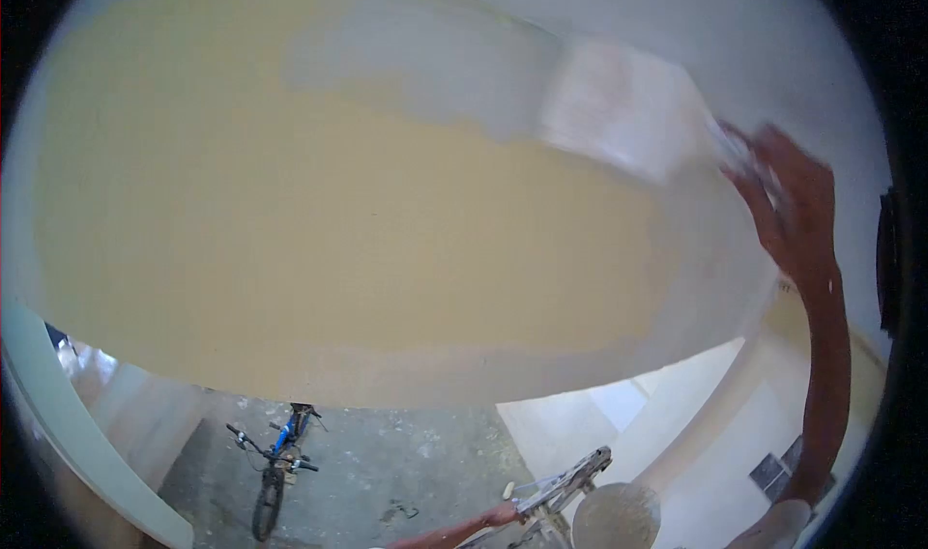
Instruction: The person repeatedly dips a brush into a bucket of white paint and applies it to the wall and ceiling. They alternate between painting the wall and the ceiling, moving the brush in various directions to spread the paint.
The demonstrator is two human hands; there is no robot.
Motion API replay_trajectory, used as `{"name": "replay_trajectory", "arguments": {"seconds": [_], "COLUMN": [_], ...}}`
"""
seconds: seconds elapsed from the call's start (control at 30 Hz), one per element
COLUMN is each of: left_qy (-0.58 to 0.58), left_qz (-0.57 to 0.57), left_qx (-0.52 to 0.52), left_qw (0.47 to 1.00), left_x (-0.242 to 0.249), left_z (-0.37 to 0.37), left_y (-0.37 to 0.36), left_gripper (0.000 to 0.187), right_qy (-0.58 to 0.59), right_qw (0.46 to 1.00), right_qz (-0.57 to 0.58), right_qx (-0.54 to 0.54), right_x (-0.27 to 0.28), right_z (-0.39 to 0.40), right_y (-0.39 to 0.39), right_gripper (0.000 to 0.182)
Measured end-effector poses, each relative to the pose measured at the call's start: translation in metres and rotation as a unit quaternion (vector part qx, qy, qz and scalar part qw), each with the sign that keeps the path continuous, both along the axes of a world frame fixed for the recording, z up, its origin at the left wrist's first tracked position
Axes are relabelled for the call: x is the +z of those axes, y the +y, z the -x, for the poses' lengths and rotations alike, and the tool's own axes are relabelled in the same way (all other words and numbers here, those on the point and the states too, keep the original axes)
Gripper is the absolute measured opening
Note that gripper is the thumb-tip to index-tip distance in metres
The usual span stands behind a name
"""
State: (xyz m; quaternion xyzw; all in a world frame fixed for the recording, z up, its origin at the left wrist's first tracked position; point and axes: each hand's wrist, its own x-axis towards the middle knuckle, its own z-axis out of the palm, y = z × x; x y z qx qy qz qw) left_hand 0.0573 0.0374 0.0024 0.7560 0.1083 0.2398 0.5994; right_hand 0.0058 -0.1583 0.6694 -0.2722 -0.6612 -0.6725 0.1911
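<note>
My right hand (793, 191) is raised at the right, its fingers closed round the handle of a broad, flat putty knife (623, 109). The pale blade is blurred and lies against or very near a yellowish panel (387, 230). Left of the blade, a grey coated patch (425, 56) spreads along the panel's upper part. Low in the view, my left hand (502, 514) is closed on or against a splattered metal frame (570, 481); its exact grip is too small to make out. A round bucket (617, 518) stands right beside the frame.
A blue bicycle (280, 452) stands on the stained grey floor (406, 452) below. A pale green curved edge (87, 443) borders the lower left. White walls (706, 423) lie at the lower right, with a dark square object (771, 474) near my right arm.
</note>
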Motion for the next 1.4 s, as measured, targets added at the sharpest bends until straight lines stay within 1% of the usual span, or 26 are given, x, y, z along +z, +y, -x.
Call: {"name": "replay_trajectory", "arguments": {"seconds": [0.1, 0.17, 0.23, 0.27, 0.33, 0.4, 0.47, 0.53, 0.6, 0.7, 0.73, 0.77, 0.83, 0.87, 0.9, 0.97, 1.0, 1.03, 1.07, 1.1, 1.13, 1.17, 1.23, 1.27, 1.33, 1.4], "left_qy": [0.057, 0.089, 0.117, 0.129, 0.146, 0.137, 0.158, 0.185, 0.19, 0.136, 0.176, 0.187, 0.199, 0.137, 0.147, 0.109, 0.106, 0.226, 0.113, 0.247, 0.364, 0.102, 0.153, 0.164, 0.308, 0.239], "left_qz": [-0.001, -0.04, -0.056, -0.045, -0.029, -0.029, -0.014, -0.004, -0.041, 0.036, -0.035, -0.034, -0.017, 0.077, 0.081, -0.044, -0.051, -0.116, -0.098, -0.138, -0.117, -0.118, 0.006, 0.009, -0.034, -0.076], "left_qx": [-0.024, 0.014, 0.034, 0.018, 0.001, 0.02, 0.019, 0.009, 0.06, 0.096, 0.078, 0.073, 0.049, 0.092, 0.088, 0.047, 0.037, 0.006, 0.014, 0.045, 0.02, 0.091, 0.107, 0.1, 0.083, 0.113], "left_qw": [0.998, 0.995, 0.991, 0.99, 0.989, 0.99, 0.987, 0.983, 0.979, 0.985, 0.981, 0.979, 0.979, 0.983, 0.982, 0.992, 0.992, 0.967, 0.989, 0.958, 0.924, 0.984, 0.982, 0.981, 0.947, 0.961], "left_x": [-0.02, 0.042, 0.045, 0.031, 0.019, 0.028, 0.041, 0.041, 0.031, 0.034, 0.049, 0.049, 0.06, 0.07, 0.044, -0.019, -0.003, 0.006, -0.014, 0.016, 0.011, 0.018, 0.022, 0.022, 0.027, 0.013], "left_z": [0.018, 0.044, 0.041, 0.036, 0.036, 0.036, 0.04, 0.041, 0.038, 0.041, 0.044, 0.046, 0.049, 0.048, 0.046, 0.044, 0.046, 0.05, 0.047, 0.051, 0.048, 0.049, 0.053, 0.061, 0.064, 0.068], "left_y": [-0.017, -0.041, -0.04, -0.032, -0.029, -0.033, -0.037, -0.036, -0.034, -0.043, -0.045, -0.046, -0.048, -0.058, -0.046, -0.025, -0.029, -0.027, -0.027, -0.037, -0.031, -0.045, -0.051, -0.052, -0.039, -0.038], "left_gripper": [0.039, 0.041, 0.04, 0.041, 0.041, 0.042, 0.042, 0.042, 0.034, 0.036, 0.04, 0.04, 0.043, 0.044, 0.044, 0.045, 0.044, 0.044, 0.047, 0.05, 0.05, 0.043, 0.038, 0.038, 0.036, 0.036], "right_qy": [-0.087, -0.118, -0.27, -0.261, -0.153, -0.151, 0.062, 0.044, 0.071, 0.179, 0.206, 0.215, 0.159, 0.168, 0.198, 0.296, 0.364, 0.378, 0.48, 0.541, 0.521, 0.554, 0.601, 0.72, 0.721, 0.726], "right_qw": [0.987, 0.989, 0.952, 0.955, 0.98, 0.985, 0.996, 0.998, 0.996, 0.963, 0.946, 0.942, 0.911, 0.908, 0.909, 0.89, 0.866, 0.861, 0.815, 0.813, 0.823, 0.803, 0.765, 0.671, 0.654, 0.651], "right_qz": [-0.029, -0.093, -0.008, -0.011, -0.002, 0.082, 0.053, -0.029, 0.006, 0.038, 0.05, 0.054, 0.018, 0.025, 0.0, -0.002, 0.019, 0.0, 0.048, 0.094, 0.078, 0.113, 0.152, 0.164, 0.188, 0.183], "right_qx": [0.135, -0.015, 0.143, 0.141, 0.128, 0.02, -0.027, -0.034, -0.06, -0.197, -0.246, -0.25, -0.38, -0.383, -0.368, -0.347, -0.341, -0.339, -0.321, -0.191, -0.211, -0.19, -0.174, -0.071, -0.13, -0.123], "right_x": [0.002, -0.002, 0.02, 0.021, 0.019, 0.018, 0.005, -0.003, -0.01, -0.019, -0.023, -0.031, -0.046, -0.059, -0.079, -0.122, -0.145, -0.174, -0.195, -0.203, -0.225, -0.24, -0.257, -0.271, -0.29, -0.315], "right_z": [0.057, 0.102, 0.102, 0.102, 0.098, 0.059, 0.011, -0.059, -0.133, -0.219, -0.245, -0.265, -0.298, -0.311, -0.321, -0.336, -0.342, -0.351, -0.342, -0.303, -0.297, -0.284, -0.258, -0.252, -0.253, -0.261], "right_y": [0.016, -0.012, -0.01, -0.007, 0.004, -0.023, 0.015, 0.029, 0.038, 0.032, 0.03, 0.024, 0.01, 0.003, -0.005, -0.021, -0.034, -0.045, -0.056, -0.066, -0.076, -0.083, -0.093, -0.093, -0.098, -0.097], "right_gripper": [0.029, 0.013, 0.014, 0.014, 0.016, 0.02, 0.028, 0.021, 0.023, 0.025, 0.025, 0.025, 0.025, 0.025, 0.026, 0.029, 0.031, 0.035, 0.037, 0.037, 0.035, 0.035, 0.031, 0.03, 0.032, 0.032]}}
